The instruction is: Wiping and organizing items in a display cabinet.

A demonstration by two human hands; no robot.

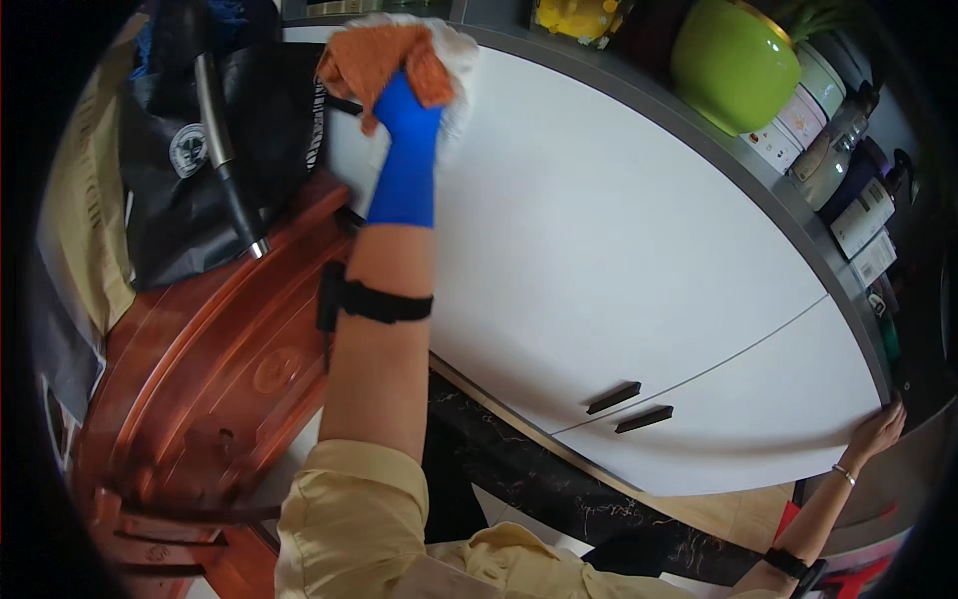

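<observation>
My left hand, in a blue glove, is closed on an orange-brown cloth at the top left of the view. A white cloth lies beside and partly behind it, against the upper corner of the white cabinet doors. Whether the hand also holds the white cloth cannot be told. My bare right hand, with a bracelet at the wrist, rests on the edge of the dark grey shelf at the right. Two black handles sit beside the door seam.
On the shelf stand a green plant pot, stacked round tins and several bottles. Carved reddish wooden furniture fills the left, with a black bag and a metal-and-black tube above it. Black marbled stone runs below the doors.
</observation>
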